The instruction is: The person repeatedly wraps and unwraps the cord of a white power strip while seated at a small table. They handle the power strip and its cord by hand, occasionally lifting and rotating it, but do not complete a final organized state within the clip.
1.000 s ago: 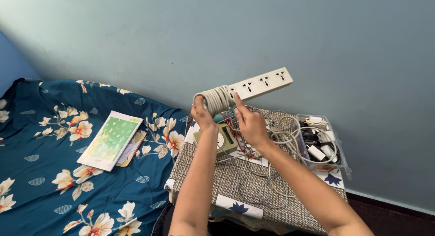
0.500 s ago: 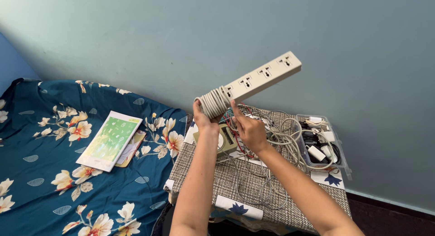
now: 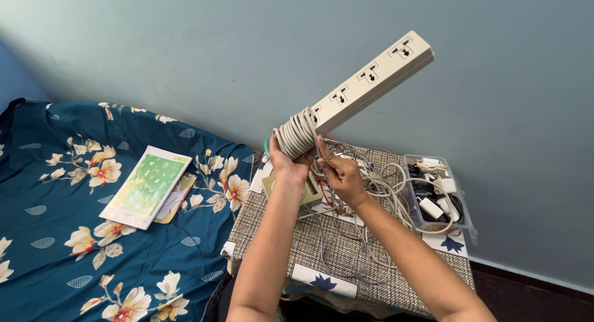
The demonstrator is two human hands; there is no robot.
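A cream power strip with several sockets points up and to the right, held above a small table. Its grey cord is wound in tight loops around the strip's lower end. My left hand grips that wrapped end from below. My right hand is just to the right of it, fingers pinched on the loose cord that trails down to the table.
The small table has a woven grey cloth and a tangle of white and red cables. A clear plastic box of chargers sits at its right. A bed with blue floral sheet lies left, booklets on it.
The power strip's free end has swung upward and to the right, from nearly level to steeply tilted. My right hand has closed in on the cord beside the coil.
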